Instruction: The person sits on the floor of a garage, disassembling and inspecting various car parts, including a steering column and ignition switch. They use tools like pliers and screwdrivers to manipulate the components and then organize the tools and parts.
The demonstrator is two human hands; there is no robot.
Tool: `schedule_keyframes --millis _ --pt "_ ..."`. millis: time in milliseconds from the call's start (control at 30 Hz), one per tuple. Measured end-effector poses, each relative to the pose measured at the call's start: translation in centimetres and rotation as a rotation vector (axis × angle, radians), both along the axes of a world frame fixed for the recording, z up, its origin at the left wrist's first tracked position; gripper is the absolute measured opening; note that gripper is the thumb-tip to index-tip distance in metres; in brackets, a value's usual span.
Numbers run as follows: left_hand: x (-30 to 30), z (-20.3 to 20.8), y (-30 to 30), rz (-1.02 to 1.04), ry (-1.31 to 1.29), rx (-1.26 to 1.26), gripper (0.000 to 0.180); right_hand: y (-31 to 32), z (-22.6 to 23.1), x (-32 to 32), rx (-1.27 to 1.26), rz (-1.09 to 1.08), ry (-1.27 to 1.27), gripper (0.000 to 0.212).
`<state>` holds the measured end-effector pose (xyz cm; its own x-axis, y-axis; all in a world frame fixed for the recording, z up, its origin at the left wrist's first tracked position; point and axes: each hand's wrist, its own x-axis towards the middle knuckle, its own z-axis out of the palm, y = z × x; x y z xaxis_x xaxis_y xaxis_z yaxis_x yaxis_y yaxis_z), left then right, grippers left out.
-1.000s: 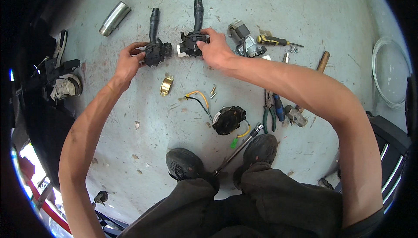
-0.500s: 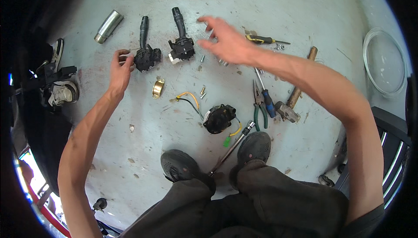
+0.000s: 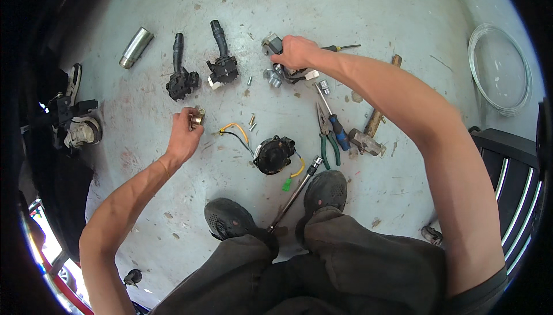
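Observation:
My left hand (image 3: 183,136) is closed round a brass-coloured metal ring (image 3: 197,118), with the fingers over its left side. Further right and away from me, my right hand (image 3: 297,53) grips a grey metal and black part (image 3: 272,44); the fingers and arm hide some of it. Beside that hand, metal sockets (image 3: 273,77) lie on the floor, with a black piece with a white end close by. Between my hands and further off rest two black stalk switches, one on the left (image 3: 183,83) and one nearer the middle (image 3: 223,69).
A round black wired part (image 3: 274,155) and a ratchet wrench (image 3: 295,195) lie near my shoes. Green-handled pliers (image 3: 326,142), a blue screwdriver (image 3: 339,132) and a hammer (image 3: 367,142) are at right. Further out are a steel cylinder (image 3: 136,48) and a wire coil (image 3: 473,67).
My left hand has left the left stalk switch, come nearer and closed on the brass ring. My right hand has closed on the grey and black part. The whole view has shifted slightly.

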<state>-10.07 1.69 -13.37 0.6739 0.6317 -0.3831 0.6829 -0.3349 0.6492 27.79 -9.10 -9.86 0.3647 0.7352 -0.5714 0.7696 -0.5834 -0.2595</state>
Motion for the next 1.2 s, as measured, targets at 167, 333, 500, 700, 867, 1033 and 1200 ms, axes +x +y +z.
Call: schedule_keyframes --millis 167,333,500,700,867,1033,1200 --pt "1.6 2.7 -0.8 -0.049 -0.046 0.028 0.038 -0.7 -1.7 2.5 0.067 0.059 0.191 0.056" --pt "3.7 6.2 0.2 -0.010 -0.207 -0.290 0.036 -4.2 5.6 0.3 0.127 -0.088 0.420 0.054" --pt "7.9 14.0 -2.0 -0.048 -0.303 -0.733 0.061 -6.9 12.7 -4.3 0.147 -0.479 1.113 0.047" --pt "9.7 17.9 -4.6 -0.214 -0.549 -0.419 0.099 -9.4 12.5 -6.0 0.205 -0.507 1.588 0.045" --pt "9.7 19.0 -4.5 -0.375 -0.614 -0.058 0.091 -10.0 13.8 -7.0 0.256 -0.471 1.551 0.048" --pt "10.2 21.4 -5.2 -0.489 -0.726 0.065 0.067 -10.4 15.0 -8.1 0.266 -0.477 1.528 0.048" --pt "10.3 22.7 -5.6 -0.515 -0.751 0.066 0.046 -10.8 15.4 -8.7 0.310 -0.351 1.565 0.052"
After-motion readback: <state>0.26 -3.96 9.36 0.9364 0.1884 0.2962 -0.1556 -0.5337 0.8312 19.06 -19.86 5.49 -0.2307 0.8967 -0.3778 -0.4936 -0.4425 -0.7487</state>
